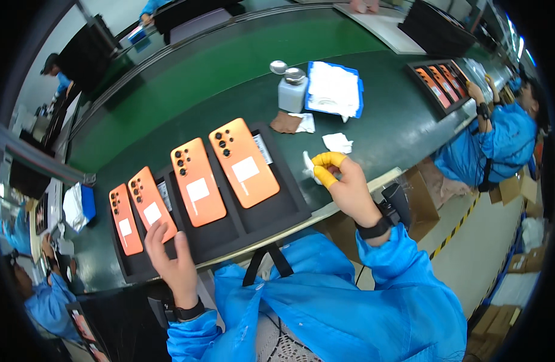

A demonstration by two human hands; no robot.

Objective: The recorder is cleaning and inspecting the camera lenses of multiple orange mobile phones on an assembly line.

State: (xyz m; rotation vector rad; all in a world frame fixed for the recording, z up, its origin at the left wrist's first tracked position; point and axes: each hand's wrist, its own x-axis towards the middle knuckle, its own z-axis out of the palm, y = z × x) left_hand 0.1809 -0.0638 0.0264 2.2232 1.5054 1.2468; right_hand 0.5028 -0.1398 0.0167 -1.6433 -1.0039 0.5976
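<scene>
Several orange smartphones (244,163) lie back side up in a black foam tray (295,202), each with a white label stuck on its back. My left hand (173,259) is over the tray's near edge, fingers apart. Its fingertips are at the lower end of the second smartphone from the left (149,202); whether they touch it I cannot tell. To the right of the tray my right hand (350,190), wearing yellow finger cots on thumb and forefinger, pinches a crumpled white wipe (308,163) above the green table.
A pump bottle (292,90) stands beside a blue tray (360,96) of stacked white wipes. A brown cloth (286,122) and a loose wipe (337,143) lie nearer. At right a co-worker (491,145) handles another phone tray (439,84); another person (48,301) sits at left.
</scene>
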